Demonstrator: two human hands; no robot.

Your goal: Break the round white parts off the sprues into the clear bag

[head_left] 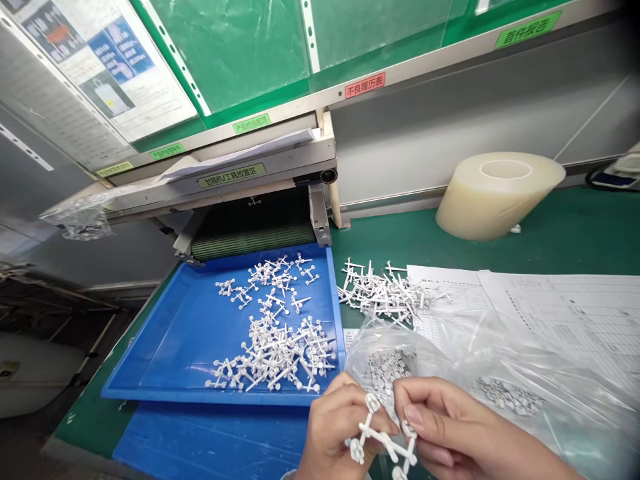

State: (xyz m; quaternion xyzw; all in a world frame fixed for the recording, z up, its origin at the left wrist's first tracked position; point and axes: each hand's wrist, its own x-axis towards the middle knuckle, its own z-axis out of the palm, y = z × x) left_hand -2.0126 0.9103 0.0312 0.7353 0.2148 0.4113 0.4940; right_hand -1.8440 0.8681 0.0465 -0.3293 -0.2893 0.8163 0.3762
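Note:
A white branched plastic piece, like a moulding sprue with small round parts at its ends (pixel 379 437), is between my two hands at the bottom of the head view. My left hand (pixel 340 427) is closed around it, with the fingers curled behind its stem. My right hand (pixel 450 423) pinches a small round part at its right end with thumb and forefinger. Just beyond my hands, a clear plastic bag (pixel 365 347) contains many small grey-white parts (pixel 387 372). Farther left, a blue tray (pixel 175 333) holds a heap of similar white branched pieces (pixel 280 353).
A conveyor belt (pixel 255 230) ends over the tray, with one white piece on it. Bare white sticks (pixel 385 290) lie piled right of the tray. Printed sheets (pixel 575 307), another bag of small parts (pixel 510 395) and a large tape roll (pixel 493 200) occupy the right side.

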